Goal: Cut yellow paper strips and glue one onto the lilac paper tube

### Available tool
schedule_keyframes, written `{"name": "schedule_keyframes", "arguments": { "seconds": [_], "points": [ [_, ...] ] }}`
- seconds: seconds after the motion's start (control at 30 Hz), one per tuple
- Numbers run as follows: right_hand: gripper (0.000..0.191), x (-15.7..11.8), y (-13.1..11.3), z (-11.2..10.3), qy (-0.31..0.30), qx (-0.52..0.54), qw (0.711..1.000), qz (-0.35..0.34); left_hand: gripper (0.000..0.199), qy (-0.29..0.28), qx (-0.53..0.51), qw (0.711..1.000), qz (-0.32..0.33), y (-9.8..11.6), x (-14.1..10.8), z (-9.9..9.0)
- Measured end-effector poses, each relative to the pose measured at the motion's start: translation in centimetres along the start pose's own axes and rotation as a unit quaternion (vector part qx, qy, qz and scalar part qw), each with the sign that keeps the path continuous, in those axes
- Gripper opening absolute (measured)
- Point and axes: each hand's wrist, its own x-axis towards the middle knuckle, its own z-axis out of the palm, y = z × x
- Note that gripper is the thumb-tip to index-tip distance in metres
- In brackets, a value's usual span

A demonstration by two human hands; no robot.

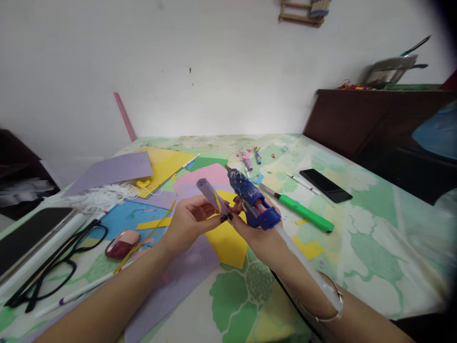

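1. Purple paper tube (207,189), yellow strip (218,203) on it: left hand (189,220) pinches its side, tube rising above the grip.
2. Right hand (257,238) grips glue gun (247,191), fingertips meeting left's.
3. Likely strip-wrapping; next move calls for steady pinch, nozzle clear.

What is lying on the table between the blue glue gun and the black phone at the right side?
In the head view, a green cutter and thin white sticks lie between the glue gun and the phone.
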Motion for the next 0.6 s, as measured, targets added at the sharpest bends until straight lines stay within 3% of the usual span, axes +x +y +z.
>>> {"name": "schedule_keyframes", "arguments": {
  "seconds": [0.1, 0.27, 0.6],
  "points": [
    [0.014, 0.2, -0.6, 0.1, 0.000, 0.016, 1.000, 0.014, 0.019, -0.003, -0.020, 1.000, 0.004, -0.2, 0.1, -0.1],
    [0.020, 0.3, -1.7, 0.0, -0.011, 0.089, 0.991, 0.096, 0.022, -0.010, -0.039, 0.999, -0.015, -0.5, 0.3, -0.2],
    [0.016, 0.9, -2.3, -0.4, -0.034, 0.101, 0.986, 0.129, 0.028, 0.042, -0.044, 0.997, -0.053, -0.5, 0.2, -0.1]
  ]
}}
